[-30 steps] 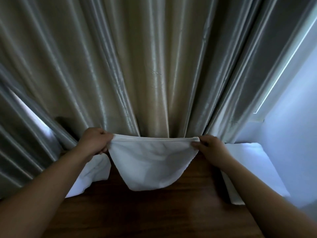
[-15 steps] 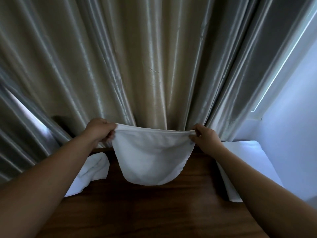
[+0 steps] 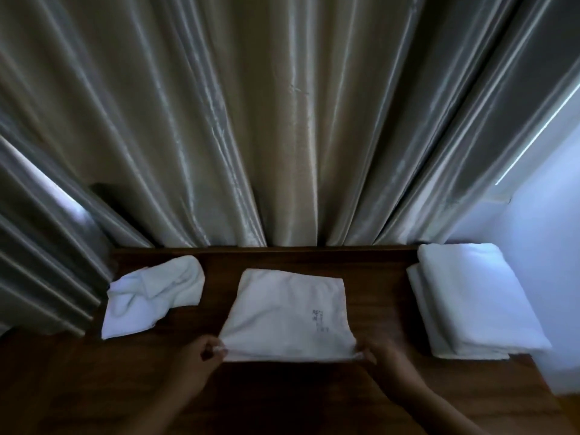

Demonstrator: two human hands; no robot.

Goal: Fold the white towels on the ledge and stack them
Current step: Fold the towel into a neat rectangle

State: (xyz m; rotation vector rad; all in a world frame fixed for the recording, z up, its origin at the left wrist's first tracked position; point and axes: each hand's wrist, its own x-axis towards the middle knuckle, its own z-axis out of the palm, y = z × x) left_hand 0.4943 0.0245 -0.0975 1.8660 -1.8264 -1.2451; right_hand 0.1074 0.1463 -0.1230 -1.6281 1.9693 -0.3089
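A white towel (image 3: 285, 315) lies flat on the dark wooden ledge (image 3: 282, 400) in the middle, folded to a rough square with a small printed mark on it. My left hand (image 3: 201, 356) pinches its near left corner. My right hand (image 3: 381, 356) pinches its near right corner. A crumpled white towel (image 3: 150, 296) lies to the left. At the right stands a stack of folded white towels (image 3: 470, 299).
Shiny grey-beige curtains (image 3: 266, 136) hang along the back edge of the ledge and down its left side. A pale wall (image 3: 549, 246) closes off the right side behind the stack.
The towel was held up in the air by its top edge; now it lies flat on the ledge with both hands drawn back to its near corners.
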